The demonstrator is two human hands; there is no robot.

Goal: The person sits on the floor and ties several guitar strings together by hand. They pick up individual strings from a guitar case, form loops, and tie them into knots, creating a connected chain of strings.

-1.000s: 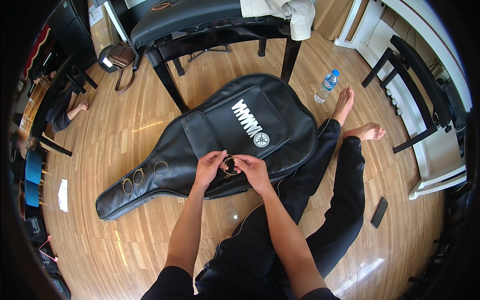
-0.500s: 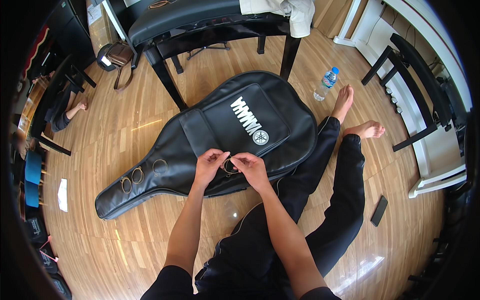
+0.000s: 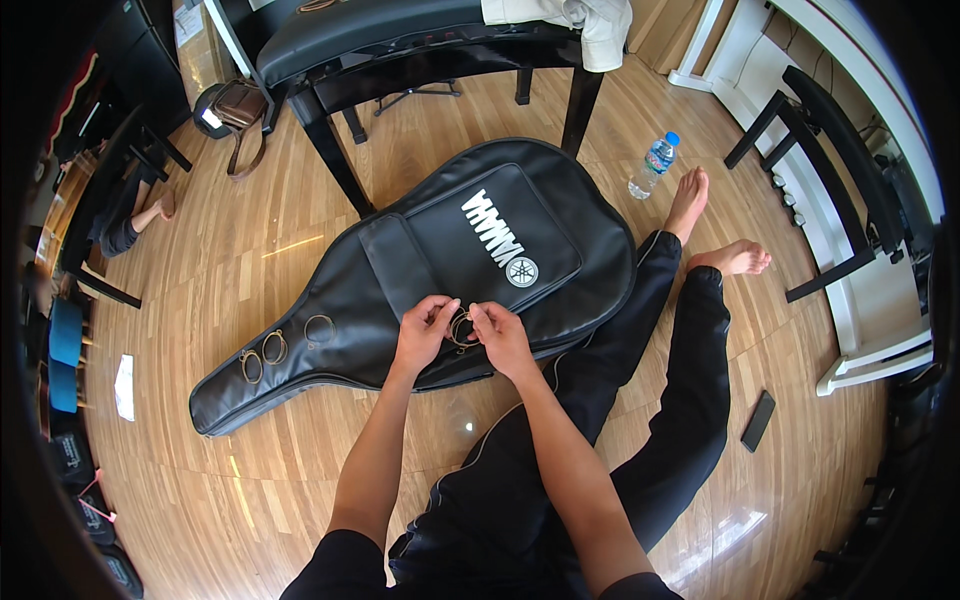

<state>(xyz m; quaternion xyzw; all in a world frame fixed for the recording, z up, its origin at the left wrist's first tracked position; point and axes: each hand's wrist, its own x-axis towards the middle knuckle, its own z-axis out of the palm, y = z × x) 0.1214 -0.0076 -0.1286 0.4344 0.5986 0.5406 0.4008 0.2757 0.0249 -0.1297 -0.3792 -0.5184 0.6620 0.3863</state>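
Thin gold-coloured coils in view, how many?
4. On the black case: leftmost coil, middle coil beside it, third coil farther right. A fourth coil sits between left hand and right hand, partly covered; hands might hide more.

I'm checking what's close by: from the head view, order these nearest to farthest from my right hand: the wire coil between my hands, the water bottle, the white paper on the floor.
From your right hand:
1. Wire coil, between both hands.
2. Water bottle, on the floor, ahead and right.
3. White paper, on the floor, far left.
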